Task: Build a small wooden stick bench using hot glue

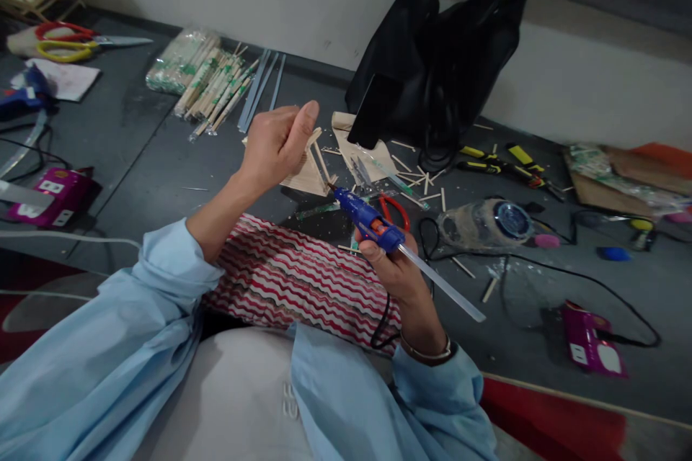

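Note:
My right hand [397, 270] is wrapped round a blue hot glue gun [367, 216], with a clear glue stick [443, 284] sticking out of its back end. The nozzle points up and left, close to the edge of a small wooden stick model [308, 173] on the table. My left hand [280, 140] is closed above and beside that model, its thumb raised and its fingers curled. Whatever those fingers grip, if anything, is hidden. Beneath both forearms lies a red-and-white wavy-striped cloth [303, 281].
Bundled wooden sticks [216, 86] lie back left, near scissors [81, 39]. A black bag [432, 72] with a phone [375, 109] leans at the wall. Right are pliers [505, 166], a plastic jar [484, 222] and a purple power box [592, 342] with its cord.

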A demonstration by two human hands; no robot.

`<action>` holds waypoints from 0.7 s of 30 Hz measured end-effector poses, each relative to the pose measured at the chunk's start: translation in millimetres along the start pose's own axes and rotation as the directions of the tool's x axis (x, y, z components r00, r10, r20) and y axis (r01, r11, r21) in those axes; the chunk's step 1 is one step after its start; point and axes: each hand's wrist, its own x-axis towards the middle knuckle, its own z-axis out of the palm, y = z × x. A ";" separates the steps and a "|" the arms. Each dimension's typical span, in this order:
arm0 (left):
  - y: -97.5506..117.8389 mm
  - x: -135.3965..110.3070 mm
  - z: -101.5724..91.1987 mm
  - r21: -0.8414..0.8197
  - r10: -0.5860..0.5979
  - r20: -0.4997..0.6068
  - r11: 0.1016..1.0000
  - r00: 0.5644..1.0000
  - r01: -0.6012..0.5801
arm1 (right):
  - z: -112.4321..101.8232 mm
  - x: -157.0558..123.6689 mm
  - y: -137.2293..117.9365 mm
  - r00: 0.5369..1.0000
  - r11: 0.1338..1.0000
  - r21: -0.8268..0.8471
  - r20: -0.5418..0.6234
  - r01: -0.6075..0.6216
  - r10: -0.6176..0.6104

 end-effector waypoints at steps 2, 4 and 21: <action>2.2 0.3 0.3 0.006 0.028 -0.008 1.000 1.000 -0.028 | 0.3 0.5 -0.6 1.000 1.000 -0.001 0.001 0.004 -0.004; 4.5 0.7 0.6 0.012 0.058 -0.016 0.998 0.998 -0.058 | 0.7 1.0 -1.6 1.000 1.000 -0.003 0.008 0.008 -0.008; 4.2 3.7 -4.4 0.030 0.014 -0.055 0.999 0.998 -0.012 | -0.9 -3.1 8.1 0.999 1.000 0.023 -0.046 -0.017 0.018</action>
